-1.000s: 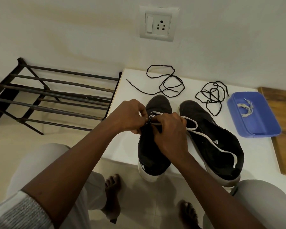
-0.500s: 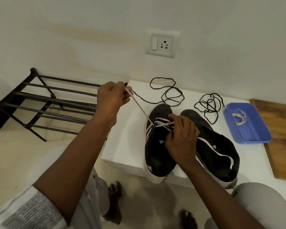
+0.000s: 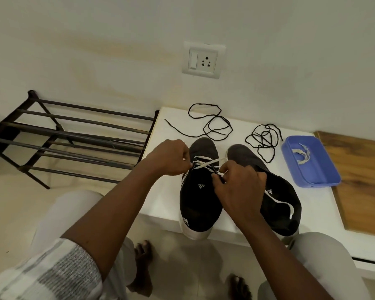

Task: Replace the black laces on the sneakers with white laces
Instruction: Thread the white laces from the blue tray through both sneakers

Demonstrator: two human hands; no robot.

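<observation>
Sneakers, black with white soles: left sneaker (image 3: 200, 195) and right sneaker (image 3: 279, 204) stand side by side on the white tabletop (image 3: 316, 204), the left sneaker's heel overhanging the near edge. Left hand (image 3: 171, 158) and right hand (image 3: 239, 187), fingers curled, each pinch the white lace (image 3: 208, 163) crossed over the left sneaker's eyelets. Blue tray (image 3: 310, 167), at right, holds a second white lace (image 3: 301, 153). Two loose black laces (image 3: 212, 126) lie beyond the toes.

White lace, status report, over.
Left hand, right hand both pinching white lace. Toe-end rows threaded on one sneaker; tail trails over other sneaker. Nothing blocking.
</observation>
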